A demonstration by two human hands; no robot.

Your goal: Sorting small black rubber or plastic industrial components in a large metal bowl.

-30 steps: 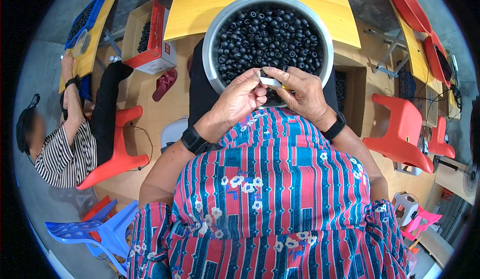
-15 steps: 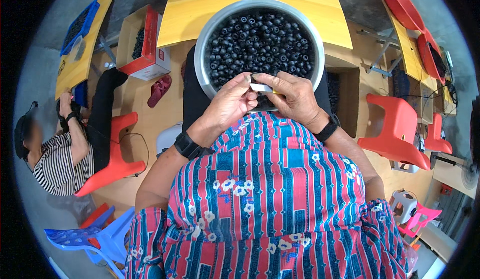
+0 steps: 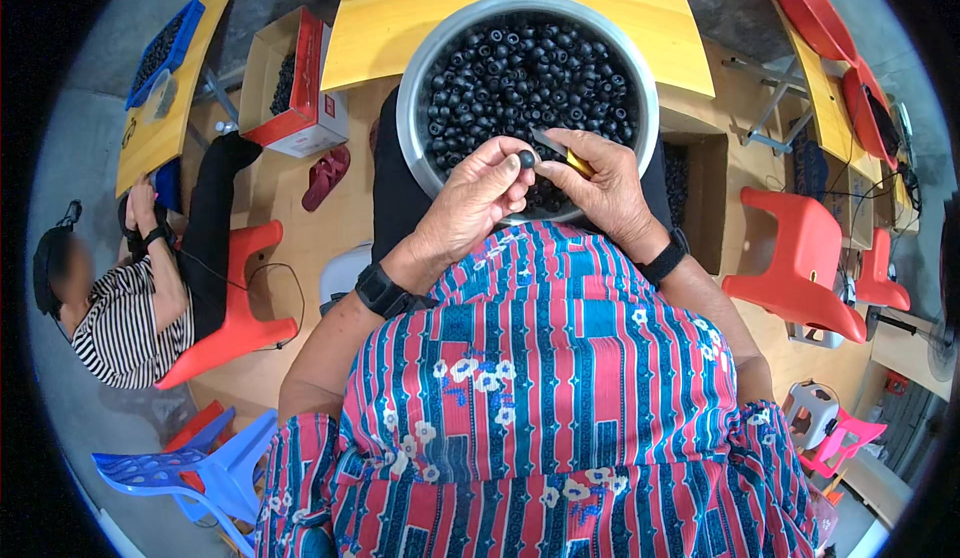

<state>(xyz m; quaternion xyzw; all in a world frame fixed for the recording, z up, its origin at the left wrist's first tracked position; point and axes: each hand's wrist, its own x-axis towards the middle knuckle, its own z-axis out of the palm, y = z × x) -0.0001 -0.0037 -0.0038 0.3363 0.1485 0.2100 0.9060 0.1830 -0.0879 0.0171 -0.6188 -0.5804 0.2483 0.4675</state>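
Between the thumb and fingertips of my left hand (image 3: 468,196) is a small round black part (image 3: 526,159), pinched above the near rim of the basin. My right hand (image 3: 608,190) grips a small knife (image 3: 578,164) with a yellow handle; its flat grey blade points up and left, above the black part and apart from it. My right thumb tip is close beside the part. Under both hands a wide metal basin (image 3: 408,118) holds many similar black parts (image 3: 525,78), some showing a hole. My fingers hide the nearest ones.
The basin rests against a yellow table (image 3: 375,28). To the left, a seated person (image 3: 135,313) works at another table, with a red carton (image 3: 300,88) of black parts nearby. On the right are a red stool (image 3: 790,258), an open carton (image 3: 705,198) and red basins (image 3: 815,8).
The knife blade, earlier lying across between my fingertips, has swung up and away to the right. The black part now shows in my left fingertips. The whole view has shifted slightly.
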